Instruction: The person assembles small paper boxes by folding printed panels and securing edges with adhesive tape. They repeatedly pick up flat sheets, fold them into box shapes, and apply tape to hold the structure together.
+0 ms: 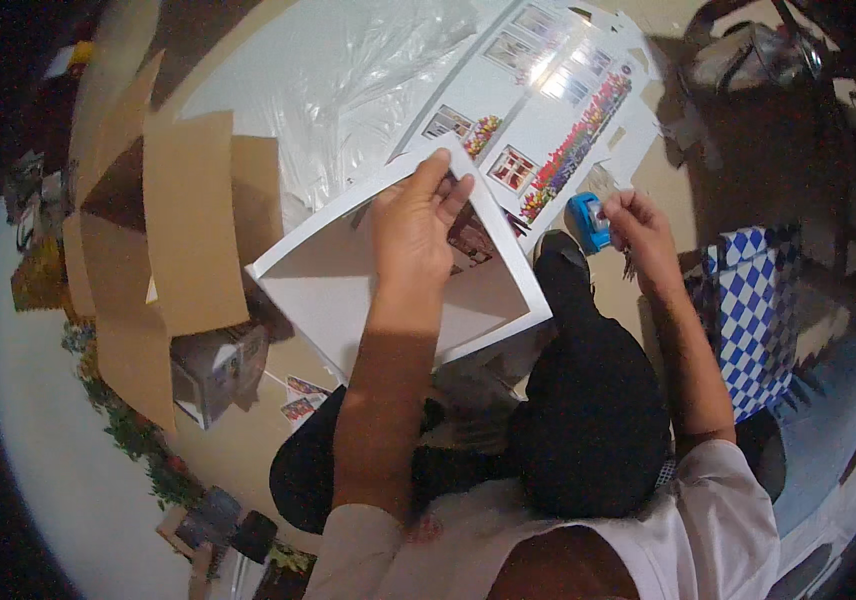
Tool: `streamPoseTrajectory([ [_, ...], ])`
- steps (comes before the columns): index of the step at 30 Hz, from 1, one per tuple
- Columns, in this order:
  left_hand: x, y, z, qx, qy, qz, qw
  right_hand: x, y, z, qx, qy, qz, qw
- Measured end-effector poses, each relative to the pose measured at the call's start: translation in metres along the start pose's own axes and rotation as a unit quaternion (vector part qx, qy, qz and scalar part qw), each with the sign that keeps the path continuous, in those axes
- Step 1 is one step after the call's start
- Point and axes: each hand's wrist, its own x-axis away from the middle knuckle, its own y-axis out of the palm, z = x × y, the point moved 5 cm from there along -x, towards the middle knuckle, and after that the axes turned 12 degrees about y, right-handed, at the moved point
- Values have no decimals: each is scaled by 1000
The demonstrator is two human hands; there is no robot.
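Observation:
My left hand [416, 225] reaches over an open white box [338, 300], its thumb on the far rim and its fingers bent inside the wall. The box is tilted above my lap, and part of its inside shows a dark printed picture. To the right, my right hand [640, 235] is closed in a pinch beside a blue tape dispenser [587, 222]. Its fingertips meet the dispenser's right side; what they pinch is too small to make out. A large white printed sheet [548, 130] with windows and flowers lies beyond the box.
An open brown cardboard box [193, 220] stands at the left, with a smaller box [213, 375] beside it. Clear plastic film [318, 90] spreads at the far side. A blue-and-white checked bag [753, 320] is at the right. Small printed cards [303, 398] lie near my knee.

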Motion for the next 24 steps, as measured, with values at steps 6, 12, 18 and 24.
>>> streamPoseTrajectory([
  [6,-1,0,-3,-5,-3,5,1000,32,94,-115,-41,1,-104,994],
  [12,5,5,-2,-16,38,-21,999,18,129,-115,18,48,-117,992],
  [18,4,-1,-4,-11,40,-30,999,10,142,-108,59,42,-80,994],
  [24,5,-1,-1,5,45,-23,999,9,145,-112,89,-5,-56,994],
])
